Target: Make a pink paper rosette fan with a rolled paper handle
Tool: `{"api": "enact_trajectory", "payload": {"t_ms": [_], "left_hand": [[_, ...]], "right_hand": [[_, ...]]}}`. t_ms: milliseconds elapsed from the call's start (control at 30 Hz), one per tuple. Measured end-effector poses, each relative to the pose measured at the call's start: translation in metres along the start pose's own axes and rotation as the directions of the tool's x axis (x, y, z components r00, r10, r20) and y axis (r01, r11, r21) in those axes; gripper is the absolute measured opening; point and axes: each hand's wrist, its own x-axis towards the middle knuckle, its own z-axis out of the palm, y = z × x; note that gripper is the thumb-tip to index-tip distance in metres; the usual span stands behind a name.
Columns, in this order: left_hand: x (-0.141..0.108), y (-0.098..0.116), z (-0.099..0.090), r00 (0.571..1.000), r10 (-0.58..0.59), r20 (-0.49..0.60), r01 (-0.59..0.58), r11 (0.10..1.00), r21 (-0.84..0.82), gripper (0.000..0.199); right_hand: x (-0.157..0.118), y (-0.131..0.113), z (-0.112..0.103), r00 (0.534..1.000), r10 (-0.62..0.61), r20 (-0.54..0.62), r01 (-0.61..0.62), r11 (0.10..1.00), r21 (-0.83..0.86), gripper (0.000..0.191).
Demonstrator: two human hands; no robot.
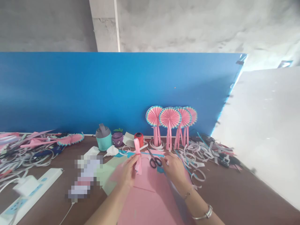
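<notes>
My left hand (129, 167) is closed on a pleated pink paper strip (137, 143), held upright. The strip looks pinched in at its middle and flares at the lower end. My right hand (173, 164) is to the right, its fingers curled together; anything between them is too small to make out. Just left of those fingers, black-handled scissors (155, 162) lie on the papers with their blades pointing away. Beneath both hands spreads a large pink paper sheet (150, 200), with blue paper (126, 153) showing at its far edge.
Several pink paper fans (170, 117) stand against the blue partition (112, 90). A teal jar (103, 139), purple pot (117, 139) and red spool (139, 137) line the back. White strip scraps (197, 154) lie right; a power strip (35, 193) and blurred-out object (85, 178) lie left.
</notes>
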Motion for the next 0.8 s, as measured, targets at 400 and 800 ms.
{"api": "enact_trajectory", "payload": {"t_ms": [400, 800], "left_hand": [[-0.017, 0.005, 0.010, 0.964, -0.153, 0.218, 0.134, 0.986, 0.100, 0.027], [-0.025, -0.001, 0.013, 0.947, -0.141, 0.289, 0.021, 0.925, 0.380, 0.020]], "right_hand": [[-0.003, -0.034, -0.002, 0.971, 0.097, 0.217, -0.205, 0.806, 0.555, 0.025], [-0.008, -0.044, 0.007, 0.919, 0.136, 0.370, -0.394, 0.294, 0.871, 0.015]]}}
